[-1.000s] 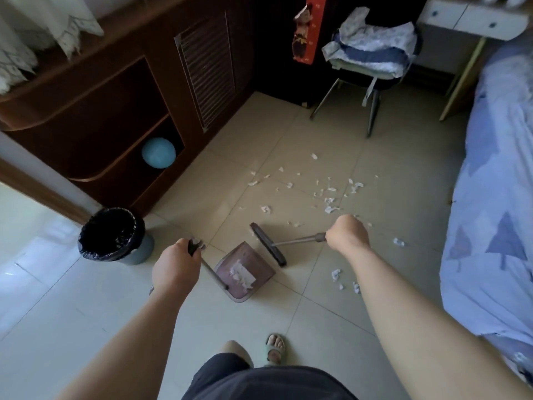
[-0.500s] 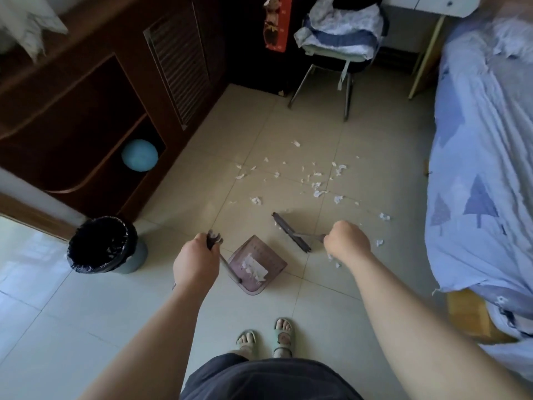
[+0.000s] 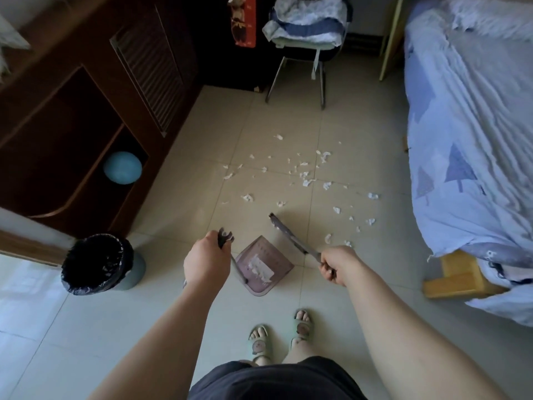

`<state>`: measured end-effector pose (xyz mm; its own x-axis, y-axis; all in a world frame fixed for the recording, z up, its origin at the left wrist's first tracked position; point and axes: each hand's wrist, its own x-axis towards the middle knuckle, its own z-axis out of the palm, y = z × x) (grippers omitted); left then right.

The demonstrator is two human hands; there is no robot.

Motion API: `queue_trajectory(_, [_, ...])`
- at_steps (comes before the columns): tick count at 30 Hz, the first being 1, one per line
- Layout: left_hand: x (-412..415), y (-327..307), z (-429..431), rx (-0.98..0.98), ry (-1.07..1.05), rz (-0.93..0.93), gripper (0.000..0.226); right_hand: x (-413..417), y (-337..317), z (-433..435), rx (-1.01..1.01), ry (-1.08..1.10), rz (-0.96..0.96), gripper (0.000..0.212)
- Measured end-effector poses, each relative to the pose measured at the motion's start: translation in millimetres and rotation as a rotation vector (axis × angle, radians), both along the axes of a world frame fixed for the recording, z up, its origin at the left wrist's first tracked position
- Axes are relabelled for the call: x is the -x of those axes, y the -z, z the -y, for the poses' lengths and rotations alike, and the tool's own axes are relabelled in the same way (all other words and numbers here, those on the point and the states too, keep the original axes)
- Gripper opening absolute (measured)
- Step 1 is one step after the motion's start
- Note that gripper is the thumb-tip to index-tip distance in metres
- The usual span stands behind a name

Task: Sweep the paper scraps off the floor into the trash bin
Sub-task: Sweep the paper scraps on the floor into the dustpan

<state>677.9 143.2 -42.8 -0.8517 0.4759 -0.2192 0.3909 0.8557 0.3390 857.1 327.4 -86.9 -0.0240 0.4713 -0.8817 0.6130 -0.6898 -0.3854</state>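
Several white paper scraps [image 3: 305,180] lie scattered on the beige tiled floor ahead of me. My left hand [image 3: 206,262] grips the top of a long dustpan handle; the purple dustpan [image 3: 264,265] rests on the floor just right of it with a few scraps inside. My right hand [image 3: 339,265] grips the broom handle, and the dark broom head [image 3: 285,233] slants across the floor just beyond the pan. The trash bin [image 3: 99,264], lined with a black bag, stands open at the left, beside the cabinet.
A dark wooden cabinet [image 3: 86,111] with a blue ball [image 3: 122,168] in its shelf runs along the left. A chair [image 3: 307,33] piled with cloth stands at the far end. A bed [image 3: 473,140] with a blue sheet fills the right side. My sandalled feet [image 3: 278,339] stand behind the dustpan.
My view has pulled back and tilted down, so both feet show. The broom head has swung from left of the pan's mouth to slant rightwards. My right hand has drawn closer to me.
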Motion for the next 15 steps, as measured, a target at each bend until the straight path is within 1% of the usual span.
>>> queue_trajectory(2, [-5,-1,-6,0.005,0.032,0.007,0.021,-7,-5,-2,-0.040,0.030,-0.004,0.023])
queue_trajectory(5, [-10,-4,-16,0.005,0.067,0.001,0.023,-19,-11,-6,-0.079,0.102,-0.010,0.018])
queue_trajectory(10, [-24,-11,-39,-0.013,0.112,0.001,0.023,-51,-6,-28,-0.134,0.187,-0.006,0.018])
queue_trajectory(15, [-46,-11,-61,-0.026,0.101,0.016,0.022,-89,2,-59,-0.179,0.237,0.019,0.016])
